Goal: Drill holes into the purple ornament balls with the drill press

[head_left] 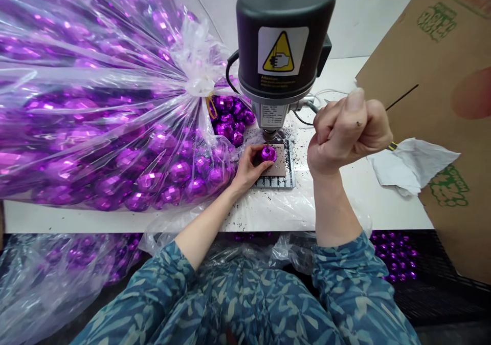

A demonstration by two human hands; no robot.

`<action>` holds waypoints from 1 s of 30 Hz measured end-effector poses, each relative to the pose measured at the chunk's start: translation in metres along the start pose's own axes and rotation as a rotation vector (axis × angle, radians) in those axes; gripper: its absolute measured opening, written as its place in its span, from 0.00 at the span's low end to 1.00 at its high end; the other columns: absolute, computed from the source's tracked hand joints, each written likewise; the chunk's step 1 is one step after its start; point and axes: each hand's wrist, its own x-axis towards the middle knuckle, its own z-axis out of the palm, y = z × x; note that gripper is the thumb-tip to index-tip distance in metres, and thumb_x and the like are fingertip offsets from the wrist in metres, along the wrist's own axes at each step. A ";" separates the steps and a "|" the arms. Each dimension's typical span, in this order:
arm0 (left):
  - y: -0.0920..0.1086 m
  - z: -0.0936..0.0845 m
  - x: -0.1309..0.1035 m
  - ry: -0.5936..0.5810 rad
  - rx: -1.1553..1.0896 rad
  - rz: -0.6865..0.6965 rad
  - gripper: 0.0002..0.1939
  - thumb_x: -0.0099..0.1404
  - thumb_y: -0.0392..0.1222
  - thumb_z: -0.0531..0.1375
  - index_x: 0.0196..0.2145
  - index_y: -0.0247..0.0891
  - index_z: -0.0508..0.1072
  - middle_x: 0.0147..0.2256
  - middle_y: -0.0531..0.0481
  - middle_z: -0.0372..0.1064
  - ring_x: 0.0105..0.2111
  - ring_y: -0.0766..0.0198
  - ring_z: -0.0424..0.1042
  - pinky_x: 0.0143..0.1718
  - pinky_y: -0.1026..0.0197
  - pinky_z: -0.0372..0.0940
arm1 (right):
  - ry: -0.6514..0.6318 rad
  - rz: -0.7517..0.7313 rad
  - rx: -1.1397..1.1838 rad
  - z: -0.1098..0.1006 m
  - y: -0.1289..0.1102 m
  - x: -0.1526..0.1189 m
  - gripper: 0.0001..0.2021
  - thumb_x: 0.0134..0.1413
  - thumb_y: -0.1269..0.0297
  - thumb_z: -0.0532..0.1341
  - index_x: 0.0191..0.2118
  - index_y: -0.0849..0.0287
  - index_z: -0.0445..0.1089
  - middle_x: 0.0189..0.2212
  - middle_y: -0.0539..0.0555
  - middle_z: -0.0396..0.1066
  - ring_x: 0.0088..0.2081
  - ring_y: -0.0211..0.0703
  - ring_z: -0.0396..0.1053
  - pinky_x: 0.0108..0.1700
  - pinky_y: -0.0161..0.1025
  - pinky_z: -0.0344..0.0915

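A black drill press (pixel 284 38) with a yellow hand-warning label stands over a small slotted metal base (pixel 289 178). On the brown board (pixel 281 166) lying on that base, my left hand (pixel 249 170) holds a shiny purple faceted ball (pixel 269 154) between thumb and fingers. The ball sits directly below the chuck (pixel 269 134), and a thin bit seems to meet its top. To the right of the press, my right hand (pixel 347 130) is raised and closed in a fist around the press's feed lever, which the fingers mostly hide.
A large clear bag (pixel 95 114) of purple balls, tied at its neck, fills the left. Loose purple balls (pixel 230 117) lie behind my left hand. Dark shavings dot the white table (pixel 245 214). Crumpled white paper (pixel 412 166) and a cardboard box (pixel 418 114) are right. More balls (pixel 395 255) lie below.
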 end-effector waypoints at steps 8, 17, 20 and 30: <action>0.006 0.000 -0.001 -0.004 -0.012 -0.015 0.29 0.58 0.57 0.72 0.49 0.41 0.69 0.52 0.42 0.73 0.55 0.53 0.74 0.60 0.47 0.67 | -0.037 -0.172 0.162 -0.004 0.011 -0.009 0.27 0.61 0.63 0.60 0.21 0.60 0.40 0.12 0.43 0.37 0.13 0.24 0.41 0.18 0.31 0.41; 0.004 0.000 0.000 -0.009 -0.001 -0.012 0.28 0.58 0.56 0.71 0.49 0.41 0.68 0.52 0.41 0.74 0.54 0.52 0.74 0.59 0.45 0.67 | -0.046 -0.185 0.110 -0.011 0.021 -0.015 0.26 0.61 0.62 0.59 0.21 0.59 0.40 0.11 0.42 0.40 0.12 0.26 0.46 0.17 0.30 0.45; 0.005 0.000 0.000 0.001 0.007 -0.014 0.28 0.58 0.56 0.71 0.49 0.41 0.68 0.51 0.42 0.74 0.54 0.52 0.74 0.59 0.44 0.67 | -0.063 -0.255 0.089 -0.016 0.027 -0.019 0.28 0.60 0.60 0.59 0.20 0.58 0.38 0.09 0.41 0.39 0.11 0.26 0.43 0.14 0.31 0.43; 0.022 0.008 -0.008 0.140 0.103 -0.031 0.27 0.56 0.53 0.73 0.45 0.41 0.66 0.49 0.43 0.74 0.49 0.55 0.76 0.51 0.49 0.72 | -0.085 0.158 0.059 0.028 -0.007 0.044 0.24 0.58 0.76 0.57 0.19 0.53 0.43 0.10 0.40 0.44 0.11 0.26 0.44 0.15 0.32 0.38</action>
